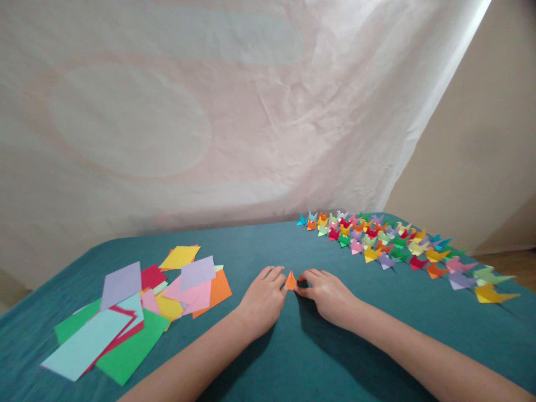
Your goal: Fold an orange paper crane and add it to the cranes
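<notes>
Between my two hands, at the middle of the table, is a small orange folded paper [291,281] with its point facing up and away from me. My left hand [268,296] closes on its left edge, fingers bent and pressed together. On the other side, my right hand [324,293] pinches its lower right corner between thumb and curled fingers. The fingertips partly cover both sides of the paper, so the exact folds there are hidden.
Loose coloured paper sheets [125,335] lie overlapping on the left of the teal tablecloth [259,245]. Rows of small folded paper birds [372,254] stand along the right side. A pale hanging cloth [234,117] forms the backdrop behind the table.
</notes>
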Demonstrator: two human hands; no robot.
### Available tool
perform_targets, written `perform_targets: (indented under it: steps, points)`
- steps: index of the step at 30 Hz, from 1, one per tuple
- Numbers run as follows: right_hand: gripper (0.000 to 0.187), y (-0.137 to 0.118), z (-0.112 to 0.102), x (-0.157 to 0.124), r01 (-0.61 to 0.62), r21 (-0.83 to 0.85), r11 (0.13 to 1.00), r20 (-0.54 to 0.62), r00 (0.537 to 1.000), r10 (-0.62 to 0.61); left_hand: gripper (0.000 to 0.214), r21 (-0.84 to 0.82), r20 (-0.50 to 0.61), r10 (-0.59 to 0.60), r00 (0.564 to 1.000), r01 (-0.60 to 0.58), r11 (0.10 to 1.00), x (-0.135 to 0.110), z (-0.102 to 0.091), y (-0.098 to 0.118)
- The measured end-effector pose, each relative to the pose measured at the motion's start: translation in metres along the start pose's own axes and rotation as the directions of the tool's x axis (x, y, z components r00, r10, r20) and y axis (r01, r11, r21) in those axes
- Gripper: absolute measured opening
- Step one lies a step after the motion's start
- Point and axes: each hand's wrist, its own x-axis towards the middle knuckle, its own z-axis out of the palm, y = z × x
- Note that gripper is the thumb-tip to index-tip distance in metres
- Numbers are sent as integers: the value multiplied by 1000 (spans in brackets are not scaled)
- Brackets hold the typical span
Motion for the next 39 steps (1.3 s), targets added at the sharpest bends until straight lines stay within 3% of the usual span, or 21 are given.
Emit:
perform_targets:
  steps: [11, 18, 22, 26, 32, 39]
  points:
    - [25, 0, -2, 1, 20, -27, 999, -5, 1000, -20, 21, -4, -23, 19, 1000, -19, 1000, 3, 6, 2]
    - [25, -2, 16, -3, -20, 138, 990, -201, 979, 47, 16, -155, -40, 62, 997, -68, 986, 2, 9, -7]
    - [21, 0, 21, 0, -85, 322, 943, -255, 951, 174, 21, -265, -101, -19, 995, -8, 964, -1, 18, -12]
    - [7, 2, 24, 4, -176, 405, 897, -256, 920, 296, 22, -343, -92, -128, 988, 89, 935, -2, 23, -13]
    - [12, 3, 26, 9, -208, 434, 877, -229, 916, 330, 21, -427, -116, -321, 940, 245, 870, 0, 27, -13]
    - [8, 5, 30, 11, -150, 532, 833, -234, 920, 315, 19, -525, -147, -267, 952, 154, 837, 0, 29, -15]
